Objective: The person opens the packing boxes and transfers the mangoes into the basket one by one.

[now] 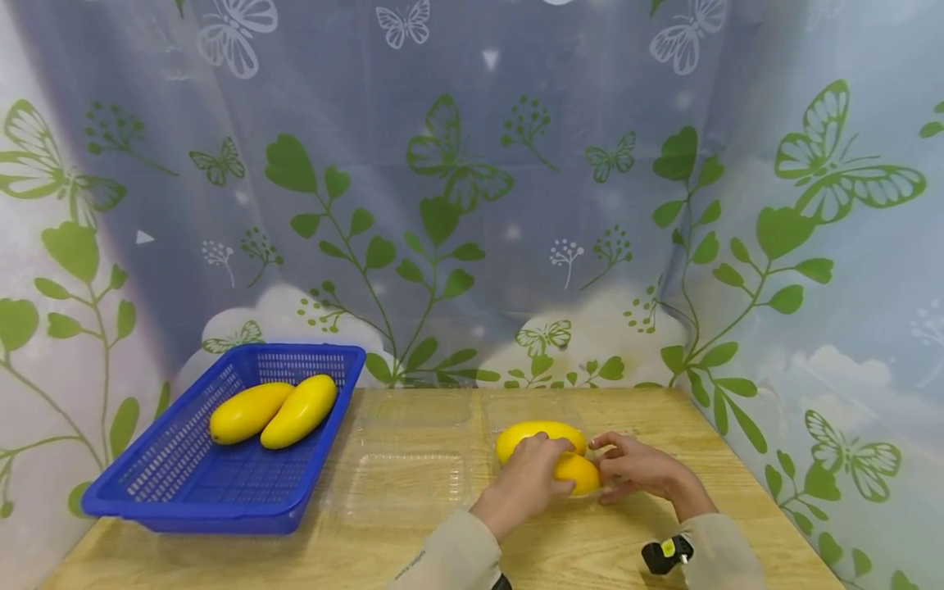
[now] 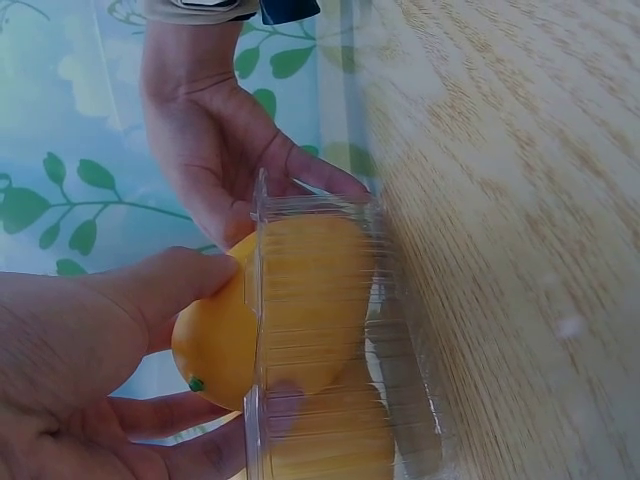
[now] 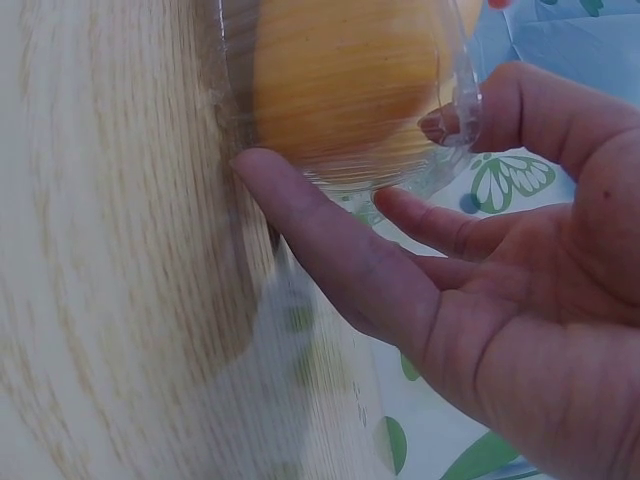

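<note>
Two yellow mangoes lie side by side in a clear plastic container [image 2: 410,390] on the table, the back mango [image 1: 534,434] behind the front mango [image 1: 578,471]. My left hand [image 1: 525,483] holds the front mango from above, thumb on the near side and fingers over the far side. In the left wrist view this mango [image 2: 215,350] shows a small green stem end and stands partly above the rim. My right hand [image 1: 637,467] grips the container's right end; in the right wrist view its fingers [image 3: 340,250] lie around the end wall.
A blue plastic basket [image 1: 199,524] stands at the left with two more mangoes [image 1: 298,414] in it. Between basket and hands sits another clear container [image 1: 409,483], its lid folded back. A printed cloth [image 1: 457,328] hangs behind the wooden table [image 1: 590,549].
</note>
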`<state>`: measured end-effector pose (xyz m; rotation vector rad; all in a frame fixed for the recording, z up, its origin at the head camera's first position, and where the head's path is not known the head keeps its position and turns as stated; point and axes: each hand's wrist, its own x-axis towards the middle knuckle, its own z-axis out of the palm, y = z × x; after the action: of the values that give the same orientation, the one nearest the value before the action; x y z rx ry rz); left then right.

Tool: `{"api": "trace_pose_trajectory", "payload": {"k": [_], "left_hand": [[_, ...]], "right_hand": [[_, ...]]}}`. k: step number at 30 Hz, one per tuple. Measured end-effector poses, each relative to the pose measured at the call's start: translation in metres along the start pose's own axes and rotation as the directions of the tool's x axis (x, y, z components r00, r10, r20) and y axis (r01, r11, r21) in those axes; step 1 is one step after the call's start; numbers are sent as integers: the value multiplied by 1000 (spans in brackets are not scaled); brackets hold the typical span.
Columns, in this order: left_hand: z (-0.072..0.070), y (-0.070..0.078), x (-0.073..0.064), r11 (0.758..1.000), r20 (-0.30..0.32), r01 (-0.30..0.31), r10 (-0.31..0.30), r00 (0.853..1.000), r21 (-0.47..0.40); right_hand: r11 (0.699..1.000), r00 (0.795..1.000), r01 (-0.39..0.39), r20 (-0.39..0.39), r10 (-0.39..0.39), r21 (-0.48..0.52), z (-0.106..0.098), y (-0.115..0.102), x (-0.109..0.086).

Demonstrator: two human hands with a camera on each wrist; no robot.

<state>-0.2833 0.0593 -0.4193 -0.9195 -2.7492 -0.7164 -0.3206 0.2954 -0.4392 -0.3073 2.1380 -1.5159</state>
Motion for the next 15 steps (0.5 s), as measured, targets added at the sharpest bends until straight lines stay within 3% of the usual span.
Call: {"api": "trace_pose_trajectory", "payload": {"k": [15], "left_hand": [[-2,2,0,1000,-17,-5,5,1000,-7]], "right_hand": [[1000,1000,-1,-2,1,-3,0,0,0]]}}
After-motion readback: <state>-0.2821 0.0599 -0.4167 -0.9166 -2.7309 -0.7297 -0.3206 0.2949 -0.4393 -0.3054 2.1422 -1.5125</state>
